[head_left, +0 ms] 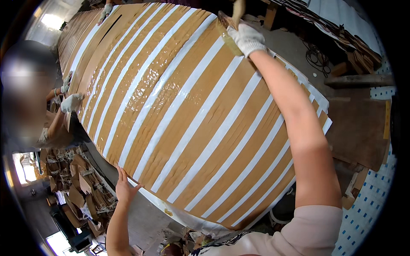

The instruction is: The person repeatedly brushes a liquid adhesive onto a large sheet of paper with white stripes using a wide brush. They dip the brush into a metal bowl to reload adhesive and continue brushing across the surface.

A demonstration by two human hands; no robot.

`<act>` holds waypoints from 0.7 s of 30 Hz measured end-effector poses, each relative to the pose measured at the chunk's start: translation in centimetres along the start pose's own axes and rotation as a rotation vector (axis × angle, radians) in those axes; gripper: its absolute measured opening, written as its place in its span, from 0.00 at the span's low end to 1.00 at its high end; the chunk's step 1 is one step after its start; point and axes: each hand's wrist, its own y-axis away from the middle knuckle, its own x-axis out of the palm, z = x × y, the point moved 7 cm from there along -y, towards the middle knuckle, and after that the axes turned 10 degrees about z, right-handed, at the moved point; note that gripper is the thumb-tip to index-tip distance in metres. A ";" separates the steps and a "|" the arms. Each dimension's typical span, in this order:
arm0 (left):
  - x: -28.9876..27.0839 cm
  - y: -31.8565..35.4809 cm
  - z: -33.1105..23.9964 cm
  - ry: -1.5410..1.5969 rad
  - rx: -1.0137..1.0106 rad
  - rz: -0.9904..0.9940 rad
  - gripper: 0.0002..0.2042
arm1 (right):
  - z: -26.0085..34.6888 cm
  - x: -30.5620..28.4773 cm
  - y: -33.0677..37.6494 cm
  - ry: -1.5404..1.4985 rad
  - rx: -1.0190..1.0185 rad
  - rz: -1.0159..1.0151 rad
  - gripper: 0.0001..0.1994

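A long table is covered with overlapping brown paper sheets (222, 111) laid in rows, with white strips (200, 119) showing between them; the left rows look wet and glossy. My right hand (247, 39), in a white glove, reaches to the far edge and grips a wide brush (227, 30) with a wooden handle, its bristles on the paper. My left hand (124, 187) is bare. Its fingers are spread and rest at the near left edge of the sheets.
Another person stands at the left with white-gloved hands (71, 102) on the table edge. A further gloved hand (104, 12) shows at the far end. Bundles of brown paper bags (81, 192) lie below left. Brown boards (358, 123) and cables (316, 55) are at the right.
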 end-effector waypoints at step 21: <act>-0.1 0.9 0.2 0.025 -0.003 -0.018 0.63 | -0.6 3.4 3.5 0.075 -0.183 -0.009 0.35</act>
